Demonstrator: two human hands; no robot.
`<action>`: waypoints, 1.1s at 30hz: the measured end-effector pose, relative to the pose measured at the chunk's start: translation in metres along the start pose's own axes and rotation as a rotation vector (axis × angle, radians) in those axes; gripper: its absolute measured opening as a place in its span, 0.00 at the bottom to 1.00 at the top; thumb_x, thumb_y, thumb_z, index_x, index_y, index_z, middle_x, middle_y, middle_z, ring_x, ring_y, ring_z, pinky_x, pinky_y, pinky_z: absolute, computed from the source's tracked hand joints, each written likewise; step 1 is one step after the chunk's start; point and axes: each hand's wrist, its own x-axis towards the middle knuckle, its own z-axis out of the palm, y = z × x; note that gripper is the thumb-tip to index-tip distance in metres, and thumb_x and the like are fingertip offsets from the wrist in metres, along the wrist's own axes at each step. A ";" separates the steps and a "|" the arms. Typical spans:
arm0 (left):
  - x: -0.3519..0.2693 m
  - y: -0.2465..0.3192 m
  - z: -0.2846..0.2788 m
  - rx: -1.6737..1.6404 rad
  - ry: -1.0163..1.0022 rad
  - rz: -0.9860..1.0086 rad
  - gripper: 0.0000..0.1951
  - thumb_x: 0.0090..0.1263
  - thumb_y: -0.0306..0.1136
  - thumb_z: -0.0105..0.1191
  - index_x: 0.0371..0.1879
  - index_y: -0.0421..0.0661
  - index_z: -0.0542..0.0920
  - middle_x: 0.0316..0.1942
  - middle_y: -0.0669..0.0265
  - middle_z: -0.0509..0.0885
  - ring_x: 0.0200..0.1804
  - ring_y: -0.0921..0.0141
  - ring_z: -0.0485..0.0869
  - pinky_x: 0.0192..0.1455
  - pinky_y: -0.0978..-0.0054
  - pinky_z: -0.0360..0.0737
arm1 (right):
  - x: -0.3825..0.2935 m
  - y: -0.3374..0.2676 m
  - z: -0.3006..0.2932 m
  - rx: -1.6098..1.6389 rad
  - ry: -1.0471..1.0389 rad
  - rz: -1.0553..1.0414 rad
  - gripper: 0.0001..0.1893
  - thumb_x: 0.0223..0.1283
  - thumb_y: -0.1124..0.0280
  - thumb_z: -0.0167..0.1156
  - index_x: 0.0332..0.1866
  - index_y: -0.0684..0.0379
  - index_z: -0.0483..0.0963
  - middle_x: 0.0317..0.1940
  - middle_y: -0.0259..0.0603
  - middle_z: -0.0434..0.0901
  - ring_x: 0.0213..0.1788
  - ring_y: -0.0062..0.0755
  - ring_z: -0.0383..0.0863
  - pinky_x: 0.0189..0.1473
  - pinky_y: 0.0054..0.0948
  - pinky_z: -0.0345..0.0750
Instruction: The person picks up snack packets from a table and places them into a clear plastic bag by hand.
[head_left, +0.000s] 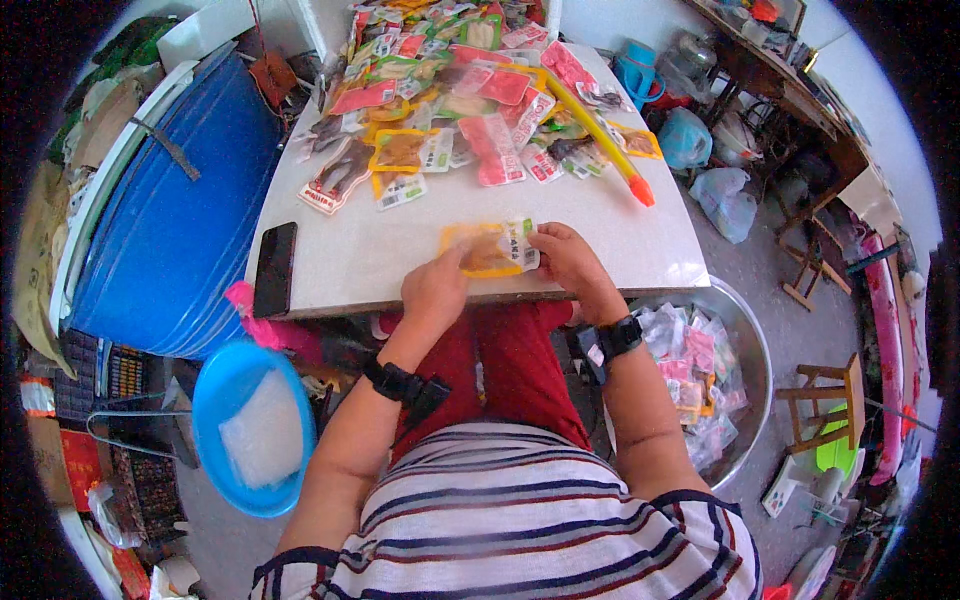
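Note:
Between my two hands is a yellow-edged plastic food pouch (491, 251) with a clear window over brownish contents and a white printed end. My right hand (566, 259) pinches the white end. At the other end my left hand (439, 289) has its fingers against the yellow edge; blur hides how firmly they grip. The pouch is just over the near part of the white table (360, 247). Beyond it lies a heap of similar sealed pouches, among them a yellow one (401, 150), a pink one (491, 146) and a brown one (337, 176).
A black phone (276, 270) lies at the table's left edge. A yellow tube with an orange tip (600, 139) rests against the heap. Below right stands a metal basin (761, 382) of pouches; at left are a blue basin (206, 450) and a large blue drum (180, 217).

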 end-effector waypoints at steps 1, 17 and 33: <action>-0.001 -0.001 0.000 -0.019 0.020 0.016 0.16 0.51 0.29 0.37 0.39 0.50 0.71 0.22 0.56 0.76 0.27 0.58 0.75 0.30 0.61 0.70 | 0.004 0.002 -0.001 -0.002 -0.001 0.000 0.08 0.48 0.70 0.47 0.33 0.61 0.67 0.21 0.33 0.70 0.19 0.18 0.67 0.18 0.16 0.66; -0.001 -0.006 0.005 -0.015 0.331 0.281 0.05 0.49 0.29 0.41 0.21 0.45 0.71 0.16 0.57 0.74 0.22 0.57 0.73 0.24 0.60 0.69 | 0.024 0.024 0.052 -0.385 -0.070 -0.143 0.09 0.43 0.70 0.49 0.25 0.67 0.67 0.17 0.42 0.71 0.19 0.29 0.70 0.22 0.28 0.68; -0.003 -0.013 -0.004 0.011 -0.052 0.097 0.13 0.49 0.31 0.42 0.36 0.47 0.70 0.27 0.57 0.75 0.31 0.57 0.73 0.32 0.59 0.68 | 0.028 0.024 0.073 -0.038 -0.113 -0.128 0.08 0.41 0.71 0.51 0.29 0.62 0.70 0.27 0.44 0.71 0.27 0.40 0.72 0.31 0.29 0.70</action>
